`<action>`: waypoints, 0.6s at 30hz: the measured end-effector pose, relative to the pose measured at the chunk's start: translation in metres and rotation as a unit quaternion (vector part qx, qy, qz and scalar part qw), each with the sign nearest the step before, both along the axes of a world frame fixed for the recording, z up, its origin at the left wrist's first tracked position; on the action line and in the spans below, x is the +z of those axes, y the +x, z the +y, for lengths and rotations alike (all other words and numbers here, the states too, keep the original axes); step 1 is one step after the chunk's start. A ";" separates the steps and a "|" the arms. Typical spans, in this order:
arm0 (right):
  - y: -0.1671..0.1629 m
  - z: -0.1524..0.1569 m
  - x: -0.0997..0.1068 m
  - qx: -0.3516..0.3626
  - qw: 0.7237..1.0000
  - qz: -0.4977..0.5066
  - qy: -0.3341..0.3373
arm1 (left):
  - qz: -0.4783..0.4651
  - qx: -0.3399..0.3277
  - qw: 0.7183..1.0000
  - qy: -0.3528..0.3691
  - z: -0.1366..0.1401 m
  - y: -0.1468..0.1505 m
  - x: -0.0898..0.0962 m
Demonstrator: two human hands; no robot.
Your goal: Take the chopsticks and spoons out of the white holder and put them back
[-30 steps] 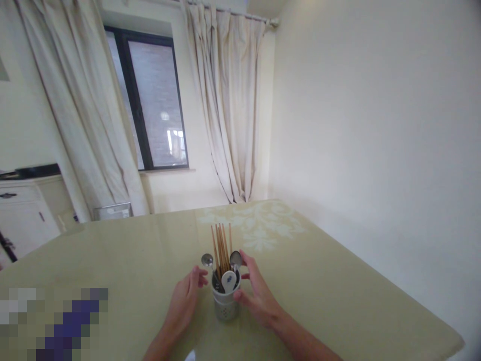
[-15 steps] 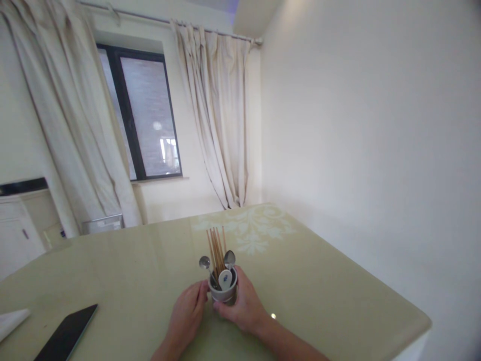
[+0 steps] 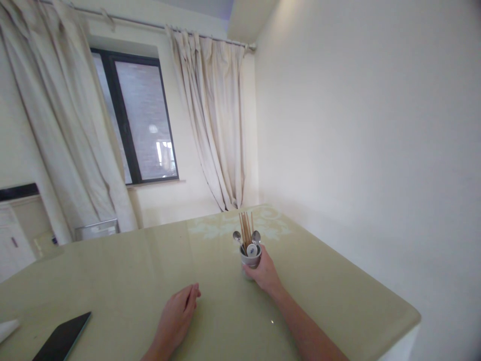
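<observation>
My right hand [image 3: 265,273] is wrapped round a small grey cup [image 3: 247,260] from its right side, thumb across the front. The cup is upright above or on the table; whether its base touches cannot be told. Several thin wooden chopsticks [image 3: 246,228] stick up out of it. Two metal spoons, a left one [image 3: 236,235] and a right one [image 3: 256,237], lean outward at the rim, and a white spoon with a blue mark [image 3: 251,250] faces me. My left hand [image 3: 178,312], fingers curled together and holding nothing, rests nearer to me, apart from the cup.
The pale green table [image 3: 124,281] has a white floral pattern towards its far right corner. A dark flat tablet-like object [image 3: 63,337] and a white item [image 3: 7,328] lie at the lower left. A white wall [image 3: 356,150] runs along the table's right side; curtains [image 3: 221,120] hang behind.
My right hand has carried the cup with its chopsticks and spoons away from me and to the right. My left hand has come off the cup and drawn back slightly.
</observation>
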State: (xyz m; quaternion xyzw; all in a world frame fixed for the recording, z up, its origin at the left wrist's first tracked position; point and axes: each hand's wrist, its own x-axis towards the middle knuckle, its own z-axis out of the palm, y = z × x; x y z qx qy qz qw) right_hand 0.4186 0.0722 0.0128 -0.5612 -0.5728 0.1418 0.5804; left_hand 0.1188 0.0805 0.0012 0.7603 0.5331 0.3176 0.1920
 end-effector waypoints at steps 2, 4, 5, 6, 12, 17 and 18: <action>0.017 0.004 0.000 -0.024 1.000 0.003 0.001 | 0.005 -0.005 1.000 0.005 0.000 0.001 -0.002; 0.033 0.008 0.000 -0.048 0.999 0.005 0.003 | 0.010 -0.006 1.000 0.007 0.000 0.003 -0.003; 0.040 0.010 -0.001 -0.059 0.998 0.006 0.005 | 0.011 -0.004 1.000 0.007 0.000 0.003 -0.003; 0.046 0.011 -0.002 -0.070 0.998 0.007 0.006 | 0.013 -0.003 1.000 0.008 0.000 0.004 -0.004; 0.062 0.020 -0.012 -0.096 0.995 0.003 0.005 | 0.019 -0.013 1.000 0.014 -0.003 0.007 -0.002; 0.058 0.010 0.001 -0.205 0.974 -0.066 0.072 | 0.023 -0.035 0.999 0.019 -0.008 0.012 -0.003; 0.052 0.004 0.007 -0.238 0.960 -0.097 0.111 | 0.025 -0.043 0.999 0.020 -0.009 0.016 -0.004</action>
